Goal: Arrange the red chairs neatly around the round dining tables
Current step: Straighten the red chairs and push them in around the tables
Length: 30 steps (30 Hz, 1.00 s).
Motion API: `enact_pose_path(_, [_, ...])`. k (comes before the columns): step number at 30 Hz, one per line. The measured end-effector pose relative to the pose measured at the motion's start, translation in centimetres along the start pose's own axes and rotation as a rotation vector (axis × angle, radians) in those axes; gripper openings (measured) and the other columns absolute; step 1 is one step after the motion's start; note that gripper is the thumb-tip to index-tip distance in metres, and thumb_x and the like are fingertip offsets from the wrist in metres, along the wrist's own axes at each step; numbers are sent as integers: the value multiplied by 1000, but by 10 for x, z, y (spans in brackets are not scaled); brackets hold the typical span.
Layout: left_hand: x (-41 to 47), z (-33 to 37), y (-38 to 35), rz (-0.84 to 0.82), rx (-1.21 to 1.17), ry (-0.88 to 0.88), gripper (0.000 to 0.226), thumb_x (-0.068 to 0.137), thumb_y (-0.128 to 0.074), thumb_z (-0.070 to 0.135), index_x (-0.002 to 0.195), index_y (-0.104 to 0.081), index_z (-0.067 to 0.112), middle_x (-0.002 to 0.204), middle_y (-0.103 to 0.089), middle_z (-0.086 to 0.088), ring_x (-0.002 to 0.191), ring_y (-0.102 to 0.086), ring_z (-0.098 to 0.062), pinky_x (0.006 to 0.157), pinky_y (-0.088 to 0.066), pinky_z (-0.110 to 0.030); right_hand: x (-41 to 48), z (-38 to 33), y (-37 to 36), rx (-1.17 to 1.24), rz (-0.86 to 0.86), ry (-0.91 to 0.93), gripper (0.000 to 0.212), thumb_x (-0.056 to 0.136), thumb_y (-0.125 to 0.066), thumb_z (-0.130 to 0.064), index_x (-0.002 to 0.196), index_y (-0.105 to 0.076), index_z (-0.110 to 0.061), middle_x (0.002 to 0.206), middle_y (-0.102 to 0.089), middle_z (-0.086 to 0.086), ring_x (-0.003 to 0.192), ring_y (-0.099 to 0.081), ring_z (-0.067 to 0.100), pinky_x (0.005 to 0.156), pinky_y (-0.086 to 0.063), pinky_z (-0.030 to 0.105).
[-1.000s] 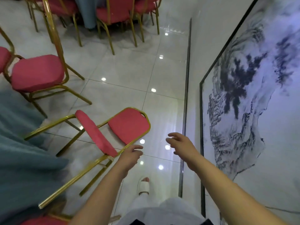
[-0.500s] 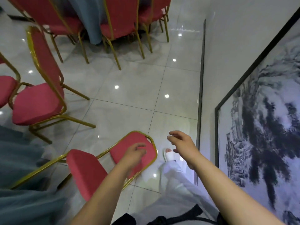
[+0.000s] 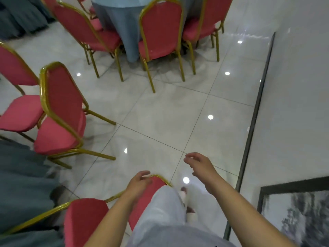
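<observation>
Lying under left hand: chair

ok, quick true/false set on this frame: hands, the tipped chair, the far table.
1. The left hand is at the backrest top of the tipped chair. True.
2. The right hand holds a chair leg. False: it is open in the air, touching nothing.
3. The tipped chair stands upright on four legs. False: it is leaning far over.
4. Chairs ring the far table, which wears a blue-grey cloth. True.
5. The floor is carpeted. False: glossy tiles.
</observation>
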<state>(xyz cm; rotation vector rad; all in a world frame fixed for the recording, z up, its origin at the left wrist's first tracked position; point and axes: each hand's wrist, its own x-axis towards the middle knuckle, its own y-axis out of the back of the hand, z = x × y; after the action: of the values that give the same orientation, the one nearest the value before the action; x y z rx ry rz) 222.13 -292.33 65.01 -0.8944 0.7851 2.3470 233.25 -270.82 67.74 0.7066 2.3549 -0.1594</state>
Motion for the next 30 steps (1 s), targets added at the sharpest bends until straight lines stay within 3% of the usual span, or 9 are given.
enact_pose_path(5, [72,66,-5,12,-79,45,33,90,-64,16,122,-62,26,115,-63,-5,101,-58,-16,79,-48,-32,62,-55,23,-44,-39,52,15,91,-65,-28,105,-68,-27,102,-69,-7,77,-67,2,74,-49,24])
enact_pose_path(9, [135,128,-12,13,-214,48,28,92,-62,17,118,-64,26,116,-63,-6,104,-58,-18,80,-48,-35,119,-133,46,-106,18,151,14,91,-65,-28,105,-69,-28,104,-68,-7,98,-64,12,88,-52,30])
enact_pose_path(12, [171,169,-11,-4,-278,106,25,94,-61,19,118,-62,25,118,-61,-2,109,-57,-22,88,-48,-41,150,-187,54,-191,7,197,17,92,-65,-31,108,-68,-29,106,-66,-10,96,-62,5,77,-49,22])
enact_pose_path(17, [219,228,-2,12,-355,103,20,95,-59,19,114,-61,26,121,-60,-2,111,-56,-23,93,-48,-42,204,-236,45,-216,-44,211,17,92,-66,-29,109,-68,-30,110,-65,-10,100,-60,1,77,-45,20])
enact_pose_path(23, [231,226,32,108,-592,122,23,93,-62,22,114,-65,30,116,-61,2,109,-58,-17,89,-52,-40,262,-271,1,-387,-271,148,17,91,-67,-28,109,-68,-26,109,-66,-8,97,-60,4,77,-46,23])
enact_pose_path(26, [219,194,43,325,-792,232,19,93,-61,17,110,-65,25,112,-63,-3,104,-59,-22,84,-52,-41,286,-286,-40,-506,-443,149,18,91,-66,-26,109,-68,-25,108,-66,-9,94,-60,4,76,-46,25])
enact_pose_path(30, [182,157,40,608,-1001,329,21,95,-59,15,114,-65,21,109,-64,-4,99,-60,-21,83,-50,-41,302,-292,-90,-711,-794,165,22,91,-64,-28,113,-66,-25,105,-66,-7,89,-59,5,69,-42,20])
